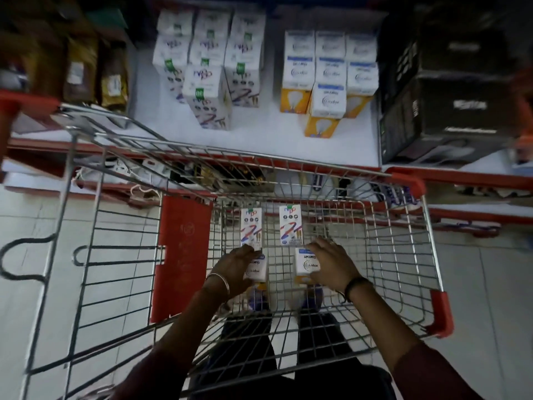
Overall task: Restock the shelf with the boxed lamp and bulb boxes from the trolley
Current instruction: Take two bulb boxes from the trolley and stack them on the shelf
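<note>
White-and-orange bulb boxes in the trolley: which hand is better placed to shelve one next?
Right. Each hand rests on a box, but the right hand and its bulb box lie nearer the matching stack on the shelf's right side; the left hand would likely reach across.

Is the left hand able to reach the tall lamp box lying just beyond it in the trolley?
Probably yes: the left hand rests on a bulb box, and the lamp box lies uncovered directly ahead.

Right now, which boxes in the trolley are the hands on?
The two near bulb boxes: left hand on the left bulb box, right hand on the right bulb box. The two taller boxes beyond lie untouched.
</note>
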### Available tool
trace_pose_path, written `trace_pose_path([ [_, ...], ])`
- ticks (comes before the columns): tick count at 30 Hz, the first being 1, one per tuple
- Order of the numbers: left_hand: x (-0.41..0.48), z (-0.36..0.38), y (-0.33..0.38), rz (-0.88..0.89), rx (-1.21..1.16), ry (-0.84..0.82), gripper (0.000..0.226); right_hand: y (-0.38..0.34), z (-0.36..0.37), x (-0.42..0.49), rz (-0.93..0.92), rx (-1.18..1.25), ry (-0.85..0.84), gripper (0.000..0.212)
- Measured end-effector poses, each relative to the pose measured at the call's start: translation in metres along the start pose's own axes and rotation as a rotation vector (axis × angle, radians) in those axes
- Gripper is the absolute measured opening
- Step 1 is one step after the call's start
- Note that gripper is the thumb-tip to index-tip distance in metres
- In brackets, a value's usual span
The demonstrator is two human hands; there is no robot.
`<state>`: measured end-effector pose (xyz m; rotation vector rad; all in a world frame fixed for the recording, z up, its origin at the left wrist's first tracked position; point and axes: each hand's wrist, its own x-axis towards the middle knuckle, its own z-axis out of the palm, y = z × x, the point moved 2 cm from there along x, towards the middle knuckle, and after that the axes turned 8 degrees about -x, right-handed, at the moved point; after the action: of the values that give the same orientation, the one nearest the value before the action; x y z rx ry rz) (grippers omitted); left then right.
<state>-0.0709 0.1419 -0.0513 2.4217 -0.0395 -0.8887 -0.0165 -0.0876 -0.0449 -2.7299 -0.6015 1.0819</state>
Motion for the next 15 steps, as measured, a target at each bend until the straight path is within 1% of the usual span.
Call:
trace_pose_path([
  [4,-0.015,-0.048,0.038,0.054,0.092,0.106,0.072,-0.005,-0.052,-0.031,0.005,0.016,0.152,0.069],
  [8,-0.024,-0.097,0.077,0.130,0.136,0.257,0.071,-0.007,-0.107,-0.056,0.004,0.050,0.303,0.075],
  [11,-0.025,-0.136,0.105,0.179,0.141,0.372,0.070,-0.007,-0.149,-0.070,-0.010,0.009,0.392,0.076],
  [15,-0.020,-0.183,0.137,0.239,0.218,0.509,0.073,-0.006,-0.202,-0.084,-0.012,-0.040,0.515,0.075],
])
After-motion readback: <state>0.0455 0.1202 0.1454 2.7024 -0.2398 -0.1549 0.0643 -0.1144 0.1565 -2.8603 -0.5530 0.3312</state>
